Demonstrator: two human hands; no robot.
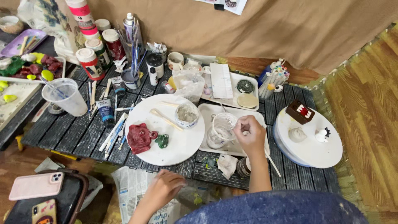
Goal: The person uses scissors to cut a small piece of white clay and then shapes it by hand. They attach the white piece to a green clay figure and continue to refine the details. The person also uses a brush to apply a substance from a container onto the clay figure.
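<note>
My right hand (250, 133) is closed around a thin brush handle that dips into a clear plastic cup of cloudy water (221, 129) on a white rectangular tray (257, 117). The brush's tip is hidden inside the cup. My left hand (164, 187) rests with curled fingers on newspaper (132, 186) at the low table's front edge, holding nothing I can see. Just beyond it lies a round white board (182, 145) carrying a dark red clay figure (139, 137), a small green clay piece (162, 141), a wooden stick and a small bowl of grey paste (186, 115).
A dark slatted table (70, 132) holds paint jars, brushes in cups and tubes at the back left, plus a large clear cup (66, 96). A white turntable (327, 153) on the right bears small clay figures. Two phones (36, 186) lie at lower left. Brown paper covers the wall.
</note>
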